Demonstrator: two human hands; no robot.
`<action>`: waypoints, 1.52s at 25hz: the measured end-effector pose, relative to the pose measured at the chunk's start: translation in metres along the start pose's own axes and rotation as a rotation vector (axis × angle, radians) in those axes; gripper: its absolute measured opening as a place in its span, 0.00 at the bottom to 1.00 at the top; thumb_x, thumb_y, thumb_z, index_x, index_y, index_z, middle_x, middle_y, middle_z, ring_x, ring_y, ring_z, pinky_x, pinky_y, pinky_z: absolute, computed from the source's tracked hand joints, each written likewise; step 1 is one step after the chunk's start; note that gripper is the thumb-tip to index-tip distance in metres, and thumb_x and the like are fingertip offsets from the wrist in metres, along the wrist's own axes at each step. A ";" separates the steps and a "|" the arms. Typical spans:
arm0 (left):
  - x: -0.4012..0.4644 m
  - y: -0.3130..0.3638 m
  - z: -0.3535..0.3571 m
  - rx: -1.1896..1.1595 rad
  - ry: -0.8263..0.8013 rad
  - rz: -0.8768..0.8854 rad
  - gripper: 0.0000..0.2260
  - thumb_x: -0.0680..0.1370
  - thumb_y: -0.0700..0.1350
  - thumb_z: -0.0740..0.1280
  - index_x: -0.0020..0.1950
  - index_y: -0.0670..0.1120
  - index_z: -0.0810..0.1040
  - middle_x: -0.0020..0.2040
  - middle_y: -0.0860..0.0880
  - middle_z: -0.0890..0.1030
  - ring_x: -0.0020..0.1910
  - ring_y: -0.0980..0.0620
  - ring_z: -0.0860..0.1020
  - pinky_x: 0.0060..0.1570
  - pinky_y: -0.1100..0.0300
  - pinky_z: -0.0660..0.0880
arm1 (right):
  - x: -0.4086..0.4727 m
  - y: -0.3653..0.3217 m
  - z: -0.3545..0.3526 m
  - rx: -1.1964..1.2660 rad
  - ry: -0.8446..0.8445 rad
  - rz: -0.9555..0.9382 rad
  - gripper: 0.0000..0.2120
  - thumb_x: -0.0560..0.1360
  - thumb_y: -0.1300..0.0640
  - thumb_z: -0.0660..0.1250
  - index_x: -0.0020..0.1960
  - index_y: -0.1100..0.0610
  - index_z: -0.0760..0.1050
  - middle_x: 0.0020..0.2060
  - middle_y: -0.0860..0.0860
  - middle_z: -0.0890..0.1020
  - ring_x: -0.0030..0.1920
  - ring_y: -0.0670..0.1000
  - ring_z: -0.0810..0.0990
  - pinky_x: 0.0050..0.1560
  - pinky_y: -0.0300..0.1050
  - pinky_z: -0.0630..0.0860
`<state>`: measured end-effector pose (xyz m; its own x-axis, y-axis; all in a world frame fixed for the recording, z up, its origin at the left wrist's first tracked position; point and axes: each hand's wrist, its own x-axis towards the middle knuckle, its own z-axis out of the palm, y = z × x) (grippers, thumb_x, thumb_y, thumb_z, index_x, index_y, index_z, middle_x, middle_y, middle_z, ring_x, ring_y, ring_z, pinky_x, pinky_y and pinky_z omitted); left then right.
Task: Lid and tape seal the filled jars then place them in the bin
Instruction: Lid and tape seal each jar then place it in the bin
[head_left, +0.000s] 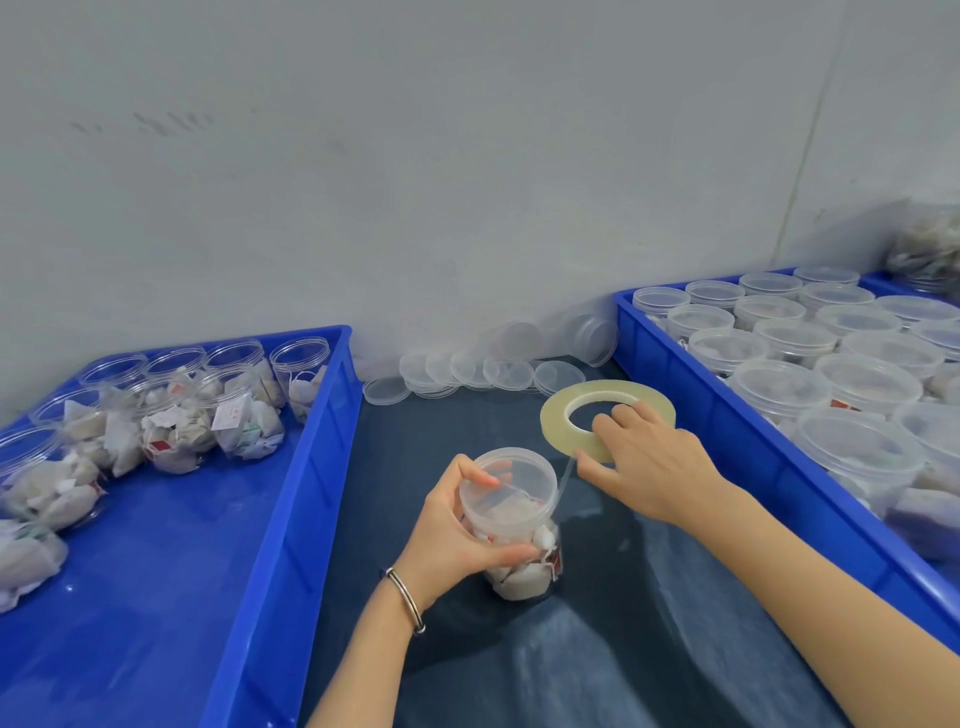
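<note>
A clear jar (524, 566) packed with white sachets stands on the dark table between two blue bins, with a translucent lid (514, 483) on top. My left hand (457, 530) grips the jar just under the lid, the thumb on the lid's rim. My right hand (649, 467) holds a large roll of clear tape (566, 400), fingers hooked through its hole. A thin strip of tape (563, 475) runs from the roll down to the lid. The left bin (291, 519) holds several open filled jars (234, 410). The right bin (737, 415) holds several lidded jars (857, 447).
Loose translucent lids (467, 369) lie in a row against the grey wall at the back of the table. Dark table surface (597, 649) spreads in front of the jar. A pile of sachets (924, 249) sits at the far right behind the right bin.
</note>
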<state>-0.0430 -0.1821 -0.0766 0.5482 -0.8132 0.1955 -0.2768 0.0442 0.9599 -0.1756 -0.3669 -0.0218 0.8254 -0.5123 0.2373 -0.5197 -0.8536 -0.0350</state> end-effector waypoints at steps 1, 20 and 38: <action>0.000 0.000 -0.001 -0.001 -0.007 -0.002 0.28 0.59 0.32 0.81 0.48 0.45 0.68 0.59 0.46 0.80 0.61 0.55 0.77 0.50 0.65 0.76 | 0.001 -0.002 0.000 0.002 -0.003 -0.008 0.18 0.77 0.39 0.52 0.45 0.53 0.67 0.43 0.47 0.69 0.48 0.47 0.66 0.33 0.42 0.65; -0.014 0.023 -0.002 0.136 0.026 -0.044 0.40 0.63 0.38 0.80 0.69 0.57 0.67 0.63 0.56 0.72 0.59 0.69 0.72 0.53 0.72 0.73 | -0.003 0.017 -0.021 0.204 -0.346 -0.242 0.15 0.80 0.46 0.55 0.60 0.53 0.70 0.49 0.49 0.69 0.52 0.49 0.66 0.58 0.51 0.68; -0.001 0.044 -0.002 0.524 -0.080 0.038 0.30 0.66 0.54 0.77 0.63 0.64 0.67 0.60 0.69 0.65 0.59 0.72 0.68 0.52 0.77 0.67 | -0.006 0.018 -0.014 -0.072 -0.098 -0.293 0.22 0.74 0.33 0.49 0.46 0.52 0.65 0.41 0.44 0.69 0.45 0.46 0.63 0.40 0.44 0.63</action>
<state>-0.0539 -0.1780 -0.0341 0.4739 -0.8594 0.1921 -0.6634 -0.2050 0.7196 -0.1926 -0.3778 -0.0097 0.9579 -0.2552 0.1319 -0.2680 -0.9591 0.0911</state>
